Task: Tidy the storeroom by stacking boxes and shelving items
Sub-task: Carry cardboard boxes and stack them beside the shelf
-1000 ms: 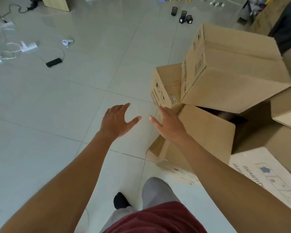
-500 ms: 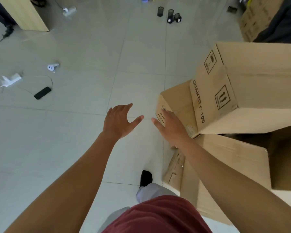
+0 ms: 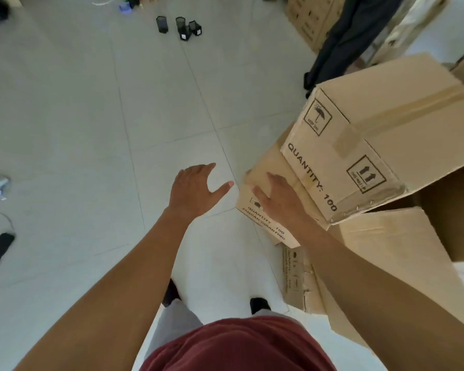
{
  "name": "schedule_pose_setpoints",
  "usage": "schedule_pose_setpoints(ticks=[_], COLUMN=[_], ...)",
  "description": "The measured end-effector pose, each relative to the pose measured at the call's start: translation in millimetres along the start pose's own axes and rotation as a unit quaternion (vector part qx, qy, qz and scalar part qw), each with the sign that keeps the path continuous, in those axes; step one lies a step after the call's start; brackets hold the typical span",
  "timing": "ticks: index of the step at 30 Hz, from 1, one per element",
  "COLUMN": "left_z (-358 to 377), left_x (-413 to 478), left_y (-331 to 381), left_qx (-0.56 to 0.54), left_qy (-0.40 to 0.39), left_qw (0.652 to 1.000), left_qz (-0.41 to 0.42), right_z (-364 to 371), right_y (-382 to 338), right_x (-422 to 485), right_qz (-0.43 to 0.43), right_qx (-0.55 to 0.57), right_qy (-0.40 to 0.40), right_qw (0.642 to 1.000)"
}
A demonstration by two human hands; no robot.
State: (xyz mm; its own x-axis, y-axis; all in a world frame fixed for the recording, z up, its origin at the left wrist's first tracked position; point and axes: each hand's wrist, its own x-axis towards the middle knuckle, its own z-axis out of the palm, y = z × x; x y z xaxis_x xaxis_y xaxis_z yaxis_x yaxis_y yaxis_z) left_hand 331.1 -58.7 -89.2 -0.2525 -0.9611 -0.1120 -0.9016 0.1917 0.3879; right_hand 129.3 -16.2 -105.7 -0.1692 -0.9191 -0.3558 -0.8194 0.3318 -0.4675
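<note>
My arms are bare to the top of the view, no sleeves, watch or rings on my left hand (image 3: 196,190) or right hand (image 3: 279,200). I wear a dark red shirt (image 3: 236,346), grey trousers (image 3: 176,324) and black footwear (image 3: 259,303).

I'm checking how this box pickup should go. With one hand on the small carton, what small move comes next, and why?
Probably bring the left hand across to the small carton's near left side. The right hand already lies on its top, while the left hangs open over bare floor tiles, and the large taped carton crowds its far side.
</note>
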Motion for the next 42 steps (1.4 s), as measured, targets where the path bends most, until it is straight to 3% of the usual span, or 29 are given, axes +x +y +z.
schedule_pose_setpoints(ticks=[9, 16, 22, 32, 42], left_z=[-52.1, -69.6, -71.7, -64.8, -33.0], left_x=[93.2, 133.6, 144.0, 180.6, 284.6], left_y=[-42.3, 26.0, 113.4, 212.1, 279.7], left_qx=[0.012, 0.031, 0.010, 0.002, 0.033], left_qy=[-0.069, -0.091, -0.083, -0.059, -0.097], left_qw=[0.981, 0.942, 0.909, 0.874, 0.884], left_qz=[0.183, 0.321, 0.409, 0.482, 0.456], right_z=[-0.2, -39.1, -83.1, -136.7, -186.9], right_y=[-78.4, -69.2, -25.9, 29.8, 82.5], right_x=[6.3, -23.7, -60.9, -82.7, -15.4], right_qz=[0.114, 0.212, 0.272, 0.370, 0.425], right_qx=[0.070, 0.071, 0.103, 0.101, 0.111], right_qy=[0.190, 0.305, 0.419, 0.451, 0.425], right_qw=[0.973, 0.926, 0.860, 0.806, 0.791])
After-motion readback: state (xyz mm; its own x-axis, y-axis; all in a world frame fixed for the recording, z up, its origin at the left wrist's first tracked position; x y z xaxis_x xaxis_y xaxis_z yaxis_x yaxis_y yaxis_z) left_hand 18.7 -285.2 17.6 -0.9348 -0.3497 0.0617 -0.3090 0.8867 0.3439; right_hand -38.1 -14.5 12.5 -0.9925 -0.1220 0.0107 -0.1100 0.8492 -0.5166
